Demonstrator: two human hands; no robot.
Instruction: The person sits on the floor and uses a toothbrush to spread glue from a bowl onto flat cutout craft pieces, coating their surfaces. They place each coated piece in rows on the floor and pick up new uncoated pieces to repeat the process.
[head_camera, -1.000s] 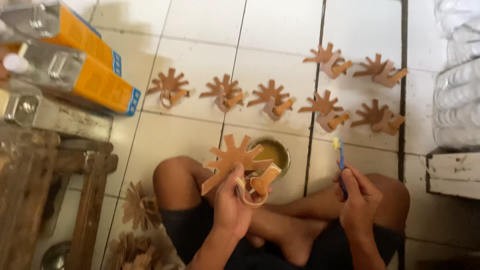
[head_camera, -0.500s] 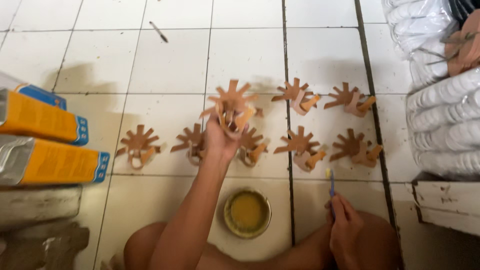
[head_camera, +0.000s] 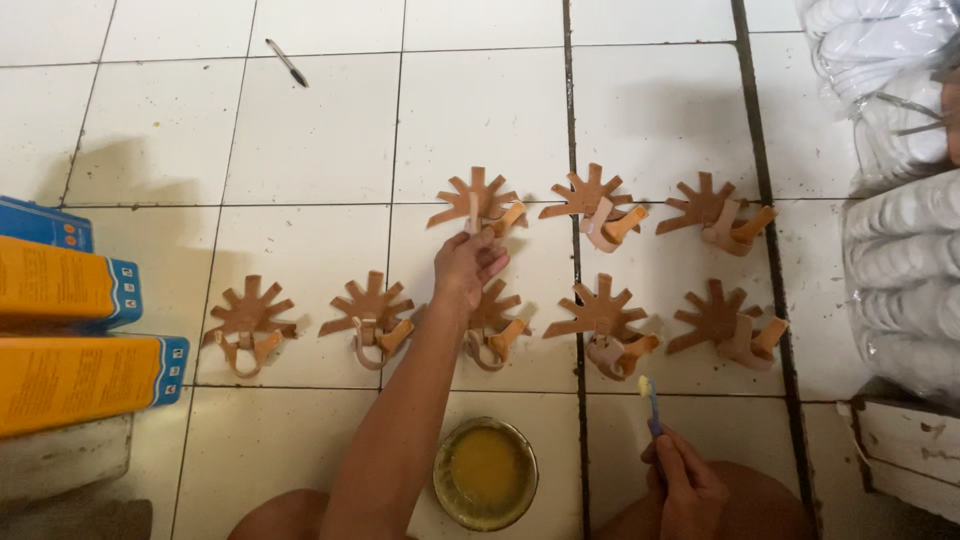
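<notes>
Since half a second ago, left hand has lowered the brown leather star-shaped piece onto the tiled floor, top row, left of two others; fingers pinch its strap, so it is set but not released. Piece: spiked fan, tan loop. Right hand grips a small glue brush near the glue tin.

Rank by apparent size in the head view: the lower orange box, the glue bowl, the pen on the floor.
1. lower orange box, partly cut off by the frame edge
2. glue bowl
3. pen, thin, and farthest from the camera
</notes>
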